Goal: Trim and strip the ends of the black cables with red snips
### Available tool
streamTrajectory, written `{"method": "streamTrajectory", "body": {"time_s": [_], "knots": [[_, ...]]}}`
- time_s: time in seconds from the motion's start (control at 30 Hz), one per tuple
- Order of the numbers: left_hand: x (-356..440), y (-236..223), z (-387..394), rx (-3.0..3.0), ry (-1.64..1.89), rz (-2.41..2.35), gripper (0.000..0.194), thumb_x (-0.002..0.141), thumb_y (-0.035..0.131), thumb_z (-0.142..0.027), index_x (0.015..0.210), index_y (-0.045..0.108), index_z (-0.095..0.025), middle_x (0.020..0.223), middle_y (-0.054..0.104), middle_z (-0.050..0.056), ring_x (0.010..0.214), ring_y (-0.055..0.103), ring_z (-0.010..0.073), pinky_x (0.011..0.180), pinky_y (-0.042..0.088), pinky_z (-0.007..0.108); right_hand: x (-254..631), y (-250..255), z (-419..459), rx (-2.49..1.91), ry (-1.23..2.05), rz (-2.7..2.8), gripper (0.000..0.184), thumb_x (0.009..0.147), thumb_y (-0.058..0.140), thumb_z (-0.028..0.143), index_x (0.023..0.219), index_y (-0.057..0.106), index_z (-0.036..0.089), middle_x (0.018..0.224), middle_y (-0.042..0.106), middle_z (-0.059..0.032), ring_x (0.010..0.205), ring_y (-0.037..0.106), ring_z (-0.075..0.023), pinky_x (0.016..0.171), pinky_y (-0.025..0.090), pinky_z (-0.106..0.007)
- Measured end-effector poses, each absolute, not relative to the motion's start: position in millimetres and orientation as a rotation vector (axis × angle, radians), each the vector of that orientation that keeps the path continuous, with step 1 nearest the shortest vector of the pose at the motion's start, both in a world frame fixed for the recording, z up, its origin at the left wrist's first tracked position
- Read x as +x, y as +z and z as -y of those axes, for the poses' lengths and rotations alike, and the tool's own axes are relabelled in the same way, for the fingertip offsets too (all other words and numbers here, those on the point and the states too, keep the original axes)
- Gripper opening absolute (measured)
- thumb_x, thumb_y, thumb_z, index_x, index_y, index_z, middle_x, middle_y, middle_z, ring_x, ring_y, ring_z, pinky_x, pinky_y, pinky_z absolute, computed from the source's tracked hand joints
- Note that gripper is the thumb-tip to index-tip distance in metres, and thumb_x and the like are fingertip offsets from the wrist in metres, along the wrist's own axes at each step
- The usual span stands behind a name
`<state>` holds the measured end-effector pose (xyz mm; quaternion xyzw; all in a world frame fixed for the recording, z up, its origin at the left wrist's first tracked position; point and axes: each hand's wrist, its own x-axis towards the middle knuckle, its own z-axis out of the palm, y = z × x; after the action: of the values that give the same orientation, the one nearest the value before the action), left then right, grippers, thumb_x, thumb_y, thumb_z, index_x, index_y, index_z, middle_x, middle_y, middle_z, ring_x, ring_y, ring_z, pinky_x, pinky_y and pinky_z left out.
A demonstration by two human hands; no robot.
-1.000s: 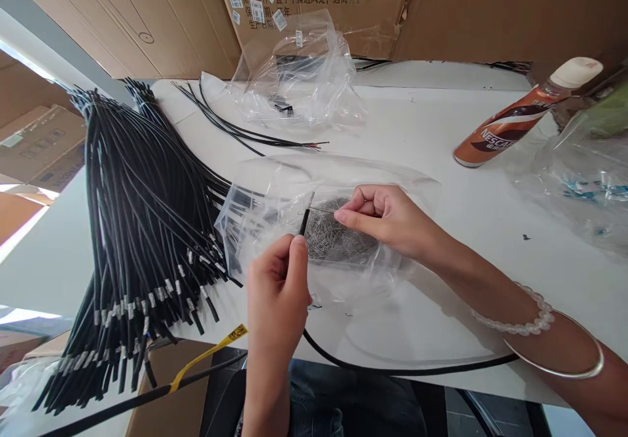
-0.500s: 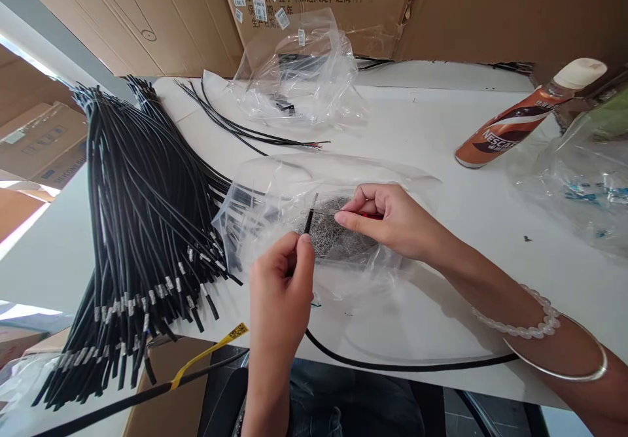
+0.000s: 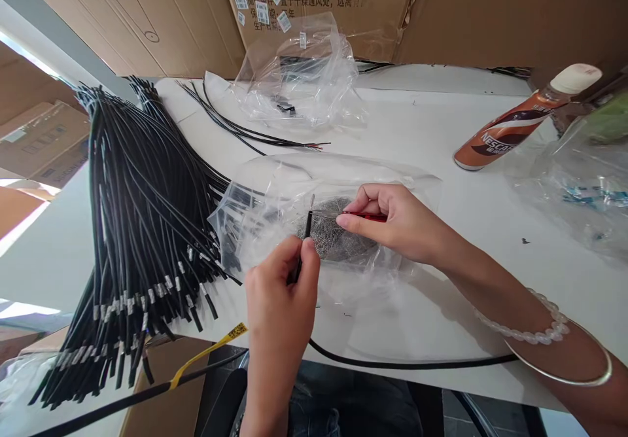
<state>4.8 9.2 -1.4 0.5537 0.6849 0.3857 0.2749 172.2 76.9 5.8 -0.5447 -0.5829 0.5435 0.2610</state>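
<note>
Left hand: your left hand (image 3: 279, 296), low in the middle of the frame, pinches a thin black cable (image 3: 305, 231) between thumb and fingers, with the cable tip pointing up.
Right hand: your right hand (image 3: 392, 221), just right of the middle, is closed on a small metal pin (image 3: 324, 213) and something red (image 3: 367, 216); the pin's end is right at the cable tip.
Cable: it runs down behind your left hand, then curves right along the table edge (image 3: 417, 363).
Bag under your hands: a clear plastic bag (image 3: 275, 192) lies on the white table (image 3: 441, 129), with a grey heap of small metal parts (image 3: 338, 244) inside.
Left side: a big bunch of black cables (image 3: 142, 214) spreads out there.
Top middle: another clear bag (image 3: 304, 77) sits in front of cardboard boxes (image 3: 466, 5).
Upper right: a brown bottle (image 3: 520, 120) lies on its side.
</note>
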Motion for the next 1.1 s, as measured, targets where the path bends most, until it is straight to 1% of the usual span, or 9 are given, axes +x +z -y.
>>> {"method": "streamTrajectory", "body": {"time_s": [0.1,0.23,0.43,0.6,0.77,0.93,1.1], "knots": [[4.2,-1.3,-8.8,1.492,1.042,-1.843,0.040,0.090,0.048,-0.028,0.056,0.028,-0.020,0.044,0.023,-0.007,0.038,0.030,0.0071,0.042,0.021,0.028,173.5,4.5,-76.8,-1.491,1.459,1.585,0.035,0.073,0.079,0.046,0.076,0.059,0.018,0.059,0.054,0.0045,0.055,0.041,-0.0086,0.055,0.029,-0.023],[2.8,-3.5,-8.3,1.510,1.039,-1.825,0.040,0.090,0.048,-0.028,0.056,0.028,-0.021,0.045,0.023,-0.007,0.037,0.030,0.0071,0.042,0.022,0.027,174.1,2.5,-77.7,-1.473,1.465,1.575,0.034,0.073,0.080,0.045,0.077,0.059,0.018,0.060,0.054,0.0041,0.055,0.042,-0.0087,0.055,0.029,-0.023],[4.7,-3.3,-6.9,1.515,1.042,-1.826,0.041,0.090,0.048,-0.028,0.056,0.027,-0.020,0.045,0.023,-0.007,0.037,0.030,0.0069,0.041,0.021,0.027,173.2,3.4,-77.8,-1.443,1.491,1.580,0.036,0.074,0.079,0.047,0.075,0.058,0.018,0.053,0.044,0.0066,0.050,0.035,-0.0073,0.051,0.023,-0.023],[5.8,-1.8,-6.5,1.533,1.041,-1.834,0.040,0.090,0.048,-0.028,0.057,0.027,-0.021,0.045,0.023,-0.007,0.039,0.026,0.0072,0.042,0.021,0.027,173.3,3.8,-78.9,-1.457,1.496,1.590,0.038,0.074,0.078,0.049,0.074,0.057,0.017,0.051,0.043,0.0068,0.048,0.033,-0.0066,0.049,0.020,-0.023],[7.4,0.6,-8.2,1.585,1.000,-1.829,0.039,0.089,0.047,-0.026,0.057,0.025,-0.021,0.048,0.020,-0.007,0.042,0.021,0.0079,0.042,0.020,0.026,174.7,2.5,-80.7,-1.467,1.507,1.606,0.040,0.073,0.078,0.050,0.072,0.056,0.017,0.050,0.039,0.0076,0.047,0.032,-0.0062,0.049,0.019,-0.023],[7.0,-1.0,-11.2,1.679,0.952,-1.845,0.039,0.087,0.050,-0.026,0.057,0.025,-0.020,0.048,0.018,-0.007,0.046,0.015,0.0092,0.043,0.016,0.027,175.8,2.0,-81.4,-1.507,1.473,1.649,0.038,0.074,0.077,0.050,0.072,0.057,0.018,0.053,0.046,0.0055,0.051,0.035,-0.0073,0.050,0.022,-0.024],[3.6,-1.5,-14.6,1.724,0.871,-1.872,0.039,0.086,0.048,-0.029,0.056,0.025,-0.020,0.045,0.020,-0.007,0.044,0.016,0.0096,0.044,0.017,0.027,177.6,-0.6,-83.1,-1.481,1.507,1.661,0.035,0.075,0.076,0.046,0.073,0.056,0.017,0.058,0.050,0.0046,0.053,0.039,-0.0079,0.051,0.023,-0.023]]}}
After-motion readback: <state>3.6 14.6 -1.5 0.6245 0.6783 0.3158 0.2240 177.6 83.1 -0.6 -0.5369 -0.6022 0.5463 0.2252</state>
